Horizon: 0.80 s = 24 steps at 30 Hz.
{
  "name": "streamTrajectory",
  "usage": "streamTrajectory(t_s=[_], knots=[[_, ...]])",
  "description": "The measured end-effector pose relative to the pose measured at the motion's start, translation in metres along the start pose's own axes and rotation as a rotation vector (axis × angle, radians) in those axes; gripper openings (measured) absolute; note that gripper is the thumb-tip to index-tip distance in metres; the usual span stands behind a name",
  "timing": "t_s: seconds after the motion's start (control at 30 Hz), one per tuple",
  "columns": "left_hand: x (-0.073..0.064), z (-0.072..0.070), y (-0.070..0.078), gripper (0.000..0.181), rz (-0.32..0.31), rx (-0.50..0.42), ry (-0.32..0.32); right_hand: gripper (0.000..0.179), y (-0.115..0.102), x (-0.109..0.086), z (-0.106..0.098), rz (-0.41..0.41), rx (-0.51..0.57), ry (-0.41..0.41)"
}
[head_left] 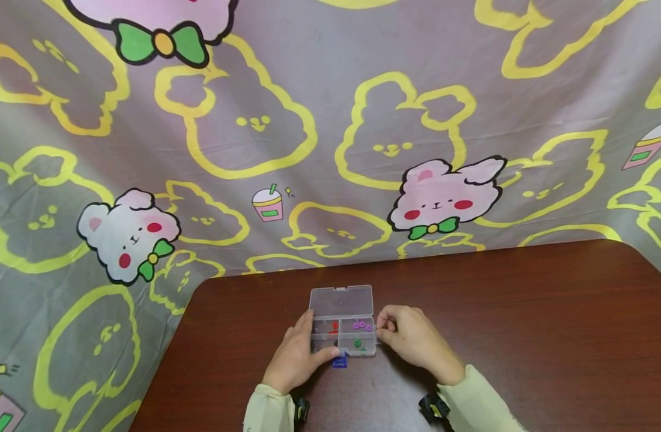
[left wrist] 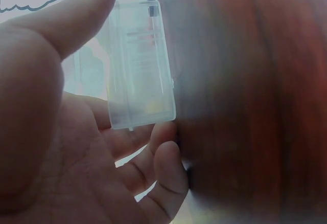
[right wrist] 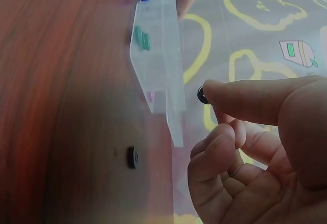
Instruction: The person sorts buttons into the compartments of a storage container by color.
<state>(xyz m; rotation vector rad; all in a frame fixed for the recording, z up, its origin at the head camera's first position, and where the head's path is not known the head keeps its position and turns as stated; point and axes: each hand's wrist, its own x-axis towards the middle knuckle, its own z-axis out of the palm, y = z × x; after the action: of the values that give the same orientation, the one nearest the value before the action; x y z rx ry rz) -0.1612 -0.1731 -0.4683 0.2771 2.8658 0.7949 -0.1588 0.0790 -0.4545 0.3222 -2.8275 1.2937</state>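
A clear plastic compartment box (head_left: 357, 353) stands on the table with its lid (head_left: 341, 302) raised at the back. My left hand (head_left: 295, 360) holds its left side, fingers along the wall and thumb at the front edge, close to the blue latch (head_left: 339, 361). Inside lie small red pieces (head_left: 334, 327), purple rings (head_left: 362, 324) and green pieces (head_left: 358, 343) in separate compartments. Beside the box's right wall, my right hand (head_left: 413, 336) pinches a small black button (right wrist: 202, 95) between thumb and forefinger. A second black button (right wrist: 133, 157) lies on the table in the right wrist view.
The dark brown table (head_left: 552, 324) stretches well to the right of the box. Behind it and on the left hangs a grey cloth (head_left: 330, 138) with cartoon animals. Black straps (head_left: 434, 409) sit at both wrists.
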Motion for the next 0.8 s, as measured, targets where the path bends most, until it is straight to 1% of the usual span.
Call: streamTrajectory(t_s=[0.2, 0.43, 0.63, 0.8], knots=[[0.000, 0.000, 0.000, 0.102, 0.006, 0.003, 0.000, 0.025, -0.006, 0.002, 0.005, -0.058, -0.003, 0.013], [0.000, -0.001, 0.000, 0.102, 0.005, 0.001, -0.006, 0.018, -0.012, 0.004, 0.010, -0.067, 0.026, -0.011], [0.000, -0.001, 0.000, 0.101, 0.009, 0.005, -0.002, 0.020, -0.017, 0.005, 0.015, -0.078, 0.041, -0.015], [0.000, 0.000, -0.001, 0.101, 0.021, 0.011, 0.004, 0.018, -0.021, 0.007, 0.018, -0.092, 0.044, -0.016]])
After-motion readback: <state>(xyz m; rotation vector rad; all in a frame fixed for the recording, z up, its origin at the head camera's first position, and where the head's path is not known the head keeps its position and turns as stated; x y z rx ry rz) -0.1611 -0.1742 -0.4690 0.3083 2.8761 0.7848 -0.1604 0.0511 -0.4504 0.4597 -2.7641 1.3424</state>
